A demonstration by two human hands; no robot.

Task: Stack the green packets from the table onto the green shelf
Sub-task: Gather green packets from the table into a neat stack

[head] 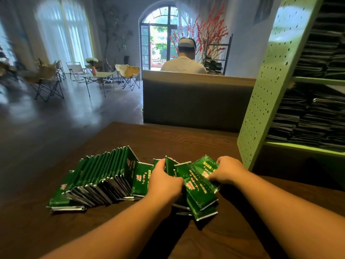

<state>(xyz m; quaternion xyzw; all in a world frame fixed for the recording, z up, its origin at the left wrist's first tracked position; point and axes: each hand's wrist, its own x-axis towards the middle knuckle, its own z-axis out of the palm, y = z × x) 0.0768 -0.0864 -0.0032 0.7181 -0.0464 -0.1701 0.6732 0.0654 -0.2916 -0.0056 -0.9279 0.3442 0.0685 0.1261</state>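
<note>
A dark brown wooden counter (186, 141) carries glossy green foil packets (197, 186) bunched between the two hands. The left hand (165, 181) curls its fingers over the bunch's left side; the right hand (226, 170) grips the bunch's far right edge. Left of the left hand, a leaning row of matching green packets (97, 178) fans across the wood. Beyond the right hand stands the light green perforated metal shelf (268, 86), already holding dark stacks.

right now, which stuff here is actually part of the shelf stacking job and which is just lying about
Part of the job:
green packets
green shelf
left hand and right hand, both gripping packets
wooden table

Just there:
folding chairs
small table
grey partition
seated person
</note>
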